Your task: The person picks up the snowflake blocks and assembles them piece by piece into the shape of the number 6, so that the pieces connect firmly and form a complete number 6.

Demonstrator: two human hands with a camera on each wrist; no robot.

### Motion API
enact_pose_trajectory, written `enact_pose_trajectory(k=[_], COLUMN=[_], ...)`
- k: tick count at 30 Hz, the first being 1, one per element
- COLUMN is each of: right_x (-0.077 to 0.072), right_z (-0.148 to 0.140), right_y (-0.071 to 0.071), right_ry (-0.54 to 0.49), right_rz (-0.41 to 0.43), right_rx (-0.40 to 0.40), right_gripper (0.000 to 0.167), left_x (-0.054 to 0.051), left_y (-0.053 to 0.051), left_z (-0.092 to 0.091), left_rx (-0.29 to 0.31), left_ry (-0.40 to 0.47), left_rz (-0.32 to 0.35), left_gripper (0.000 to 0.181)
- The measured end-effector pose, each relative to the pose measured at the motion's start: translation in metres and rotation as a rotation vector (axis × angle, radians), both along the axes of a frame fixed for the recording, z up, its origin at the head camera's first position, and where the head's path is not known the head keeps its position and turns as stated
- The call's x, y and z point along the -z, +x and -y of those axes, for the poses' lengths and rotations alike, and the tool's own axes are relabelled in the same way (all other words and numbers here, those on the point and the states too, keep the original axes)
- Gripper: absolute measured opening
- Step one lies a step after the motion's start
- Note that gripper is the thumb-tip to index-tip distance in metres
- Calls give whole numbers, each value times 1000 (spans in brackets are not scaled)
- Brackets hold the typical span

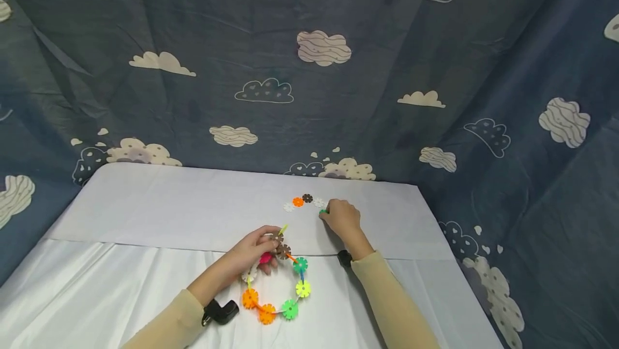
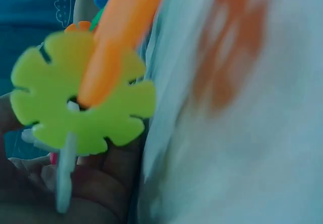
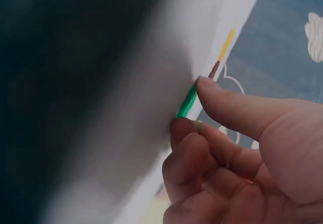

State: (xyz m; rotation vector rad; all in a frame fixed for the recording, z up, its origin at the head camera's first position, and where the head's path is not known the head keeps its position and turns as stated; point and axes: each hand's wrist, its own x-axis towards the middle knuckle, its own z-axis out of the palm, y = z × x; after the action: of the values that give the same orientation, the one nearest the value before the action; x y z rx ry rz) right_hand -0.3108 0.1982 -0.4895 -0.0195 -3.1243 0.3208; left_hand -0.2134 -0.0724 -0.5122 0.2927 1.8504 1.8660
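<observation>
My left hand [image 1: 251, 249] grips a ring of linked plastic snowflake discs [image 1: 290, 309] by its far side, near brown discs [image 1: 283, 252] and a pink disc [image 1: 266, 257]. Orange, green, yellow and white discs make up the rest of the loop. Close up in the left wrist view, a yellow-green disc [image 2: 45, 93] and an orange disc [image 2: 131, 17] stand in front of the palm. Farther back on the table, my right hand [image 1: 344, 219] pinches a green snowflake disc [image 3: 187, 102] between thumb and finger, edge-on in the right wrist view.
Beside the right hand lie loose discs: an outer white disc [image 1: 288, 207], an orange disc [image 1: 297, 202], a dark brown disc [image 1: 307, 198] and another white disc [image 1: 318, 203]. A white cloth covers the table [image 1: 159, 204]. Behind it hangs a dark blue curtain [image 1: 271, 27] with clouds.
</observation>
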Motion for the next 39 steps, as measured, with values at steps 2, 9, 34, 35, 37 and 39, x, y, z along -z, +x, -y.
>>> enact_pose_trajectory(k=[2, 9, 34, 35, 37, 39], right_x=[2, 8, -32, -32, -33, -33], right_z=[-2, -19, 45, 46, 47, 48], right_y=[-1, 4, 71, 72, 73, 74], right_ry=[-63, -428, -691, -697, -705, -699], right_rz=[48, 203, 70, 78, 99, 113], right_rx=[36, 15, -326, -329, -336, -340], right_gripper=[26, 25, 40, 40, 41, 41], left_x=[0, 3, 7, 7, 8, 8], left_y=[0, 5, 16, 16, 16, 16], left_z=[1, -5, -14, -14, -14, -14], left_rx=[-4, -52, 125, 129, 135, 138], left_ry=[2, 66, 160, 162, 165, 168], left_rz=[12, 59, 65, 63, 59, 57], left_gripper=[53, 52, 62, 62, 61, 60])
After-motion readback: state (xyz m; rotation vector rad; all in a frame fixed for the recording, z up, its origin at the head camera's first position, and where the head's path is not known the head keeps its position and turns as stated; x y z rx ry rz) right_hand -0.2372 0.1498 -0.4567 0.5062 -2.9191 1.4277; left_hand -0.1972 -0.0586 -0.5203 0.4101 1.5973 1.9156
